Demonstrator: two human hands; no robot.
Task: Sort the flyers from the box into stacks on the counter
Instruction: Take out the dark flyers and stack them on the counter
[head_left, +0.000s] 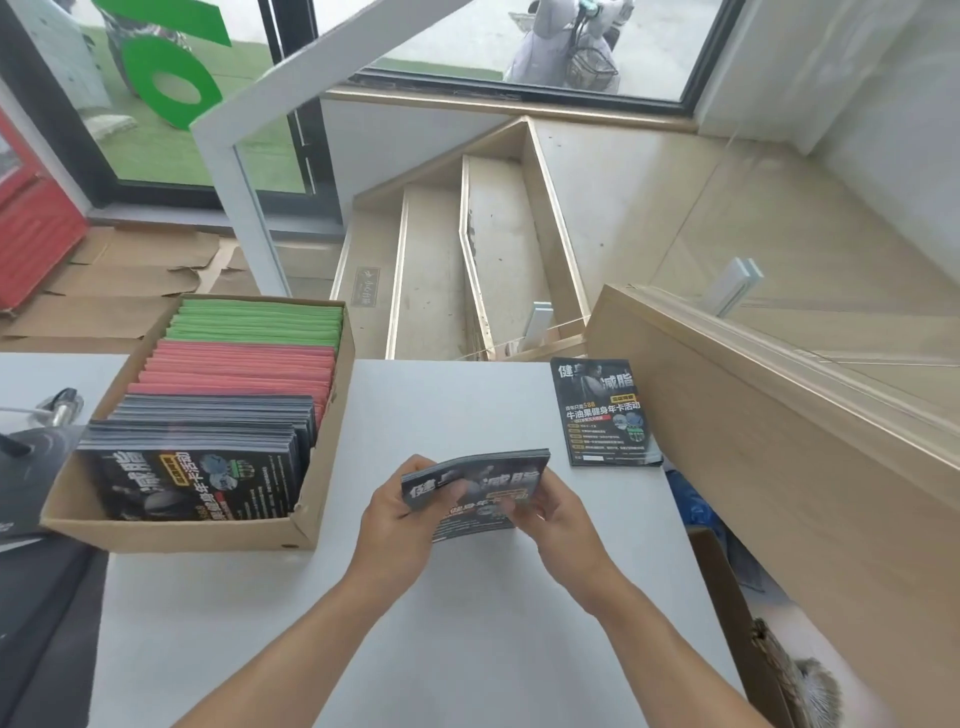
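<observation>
A cardboard box (171, 532) stands at the left of the white counter (467, 649). It holds black flyers (197, 467) at the front, red flyers (239, 369) behind them and green flyers (260, 319) at the back. Both hands hold a bundle of black flyers (480, 480) above the middle of the counter. My left hand (402, 512) grips its left edge with the thumb on top. My right hand (545, 512) holds its right side. A stack of black flyers (605, 413) lies on the counter at the right.
A wooden ledge (779, 415) runs along the counter's right side. Stairs (467, 270) drop away beyond the far edge. A dark device (31, 452) sits left of the box. Another cardboard box edge (737, 623) and a blue object (691, 499) lie at the lower right.
</observation>
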